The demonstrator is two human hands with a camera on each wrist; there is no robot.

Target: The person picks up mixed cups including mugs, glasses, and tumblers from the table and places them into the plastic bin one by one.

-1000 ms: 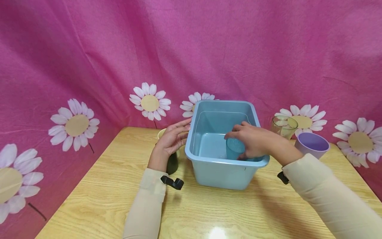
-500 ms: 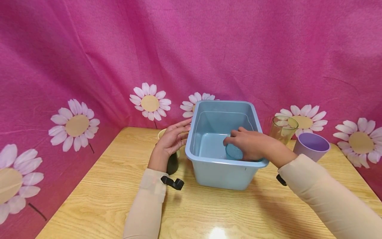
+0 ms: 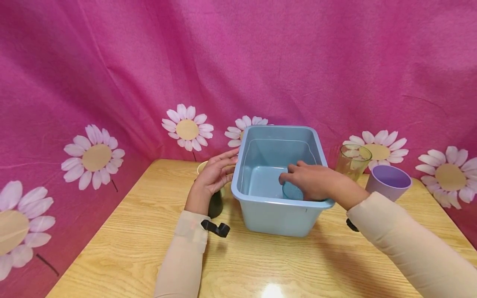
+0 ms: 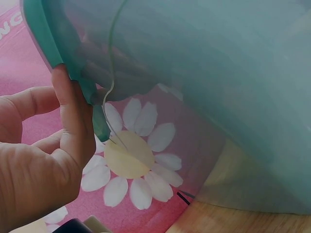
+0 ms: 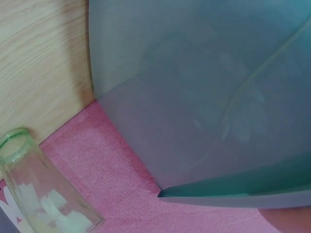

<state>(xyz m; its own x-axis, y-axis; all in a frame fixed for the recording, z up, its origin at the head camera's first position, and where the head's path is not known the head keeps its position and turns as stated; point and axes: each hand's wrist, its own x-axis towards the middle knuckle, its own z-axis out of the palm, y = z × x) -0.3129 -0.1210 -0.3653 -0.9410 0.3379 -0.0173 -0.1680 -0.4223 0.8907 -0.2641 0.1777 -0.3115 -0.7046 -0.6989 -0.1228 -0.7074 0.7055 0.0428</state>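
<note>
A light blue plastic tub [image 3: 275, 217] stands on the wooden table. Down inside its near right corner, my right hand [image 3: 314, 182] grips a blue textured cup [image 3: 292, 191] with its fingers over the top, hiding much of it. My left hand [image 3: 216, 174] rests against the tub's left side, its fingers relaxed. In the left wrist view, fingers [image 4: 73, 104] of that hand touch the tub's green-looking rim [image 4: 48, 36]. Behind the left hand are a cup with a pale yellow rim [image 3: 201, 166] and a dark cup [image 3: 215, 205], both partly hidden.
Right of the tub stand a clear greenish glass [image 3: 352, 163] and a purple cup [image 3: 389, 183], the latter partly behind my right forearm. A pink cloth [image 3: 238, 62] with daisies hangs behind the table [image 3: 238, 269], and the glass shows again in the right wrist view.
Since a second ago my right hand has lowered slightly with the blue cup, deeper into the tub. Over the last half second it barely moves. The left hand stays put.
</note>
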